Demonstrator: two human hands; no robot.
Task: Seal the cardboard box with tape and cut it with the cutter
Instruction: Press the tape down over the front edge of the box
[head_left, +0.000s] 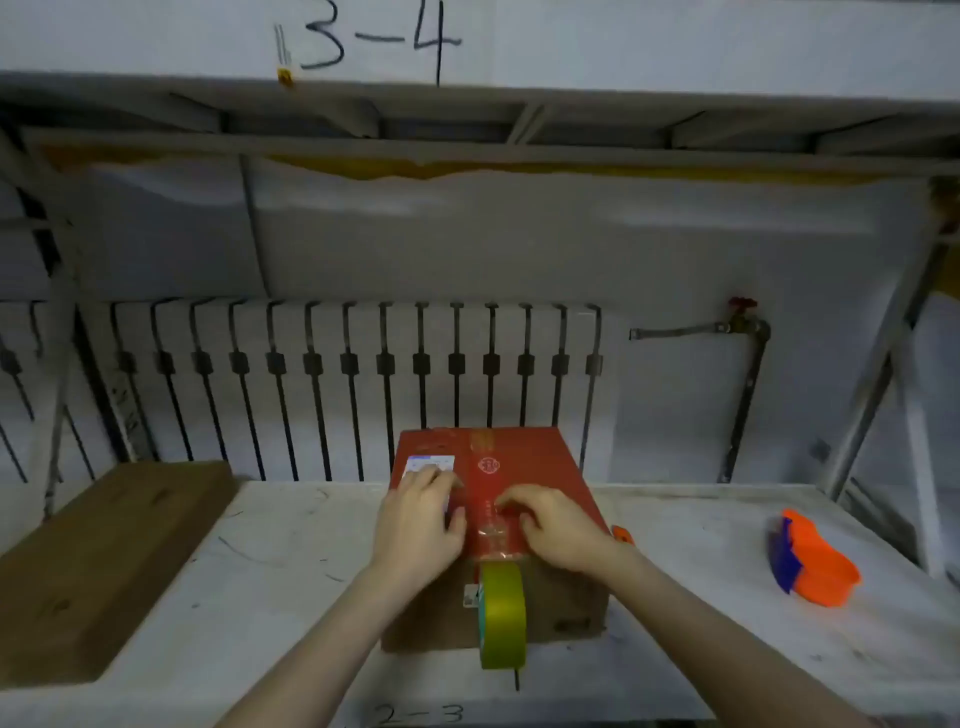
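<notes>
White bench (260, 571): open fingers (441, 486) press tape (491, 519) flat atop cardboard box (540, 457).

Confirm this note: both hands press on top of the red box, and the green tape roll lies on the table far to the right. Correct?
Not quite. In the head view, both the left hand and right hand press on the red box, but the green tape roll hangs against the box's near side.

Right hand (558, 525) hides most of orange cutter (622, 534).
</notes>
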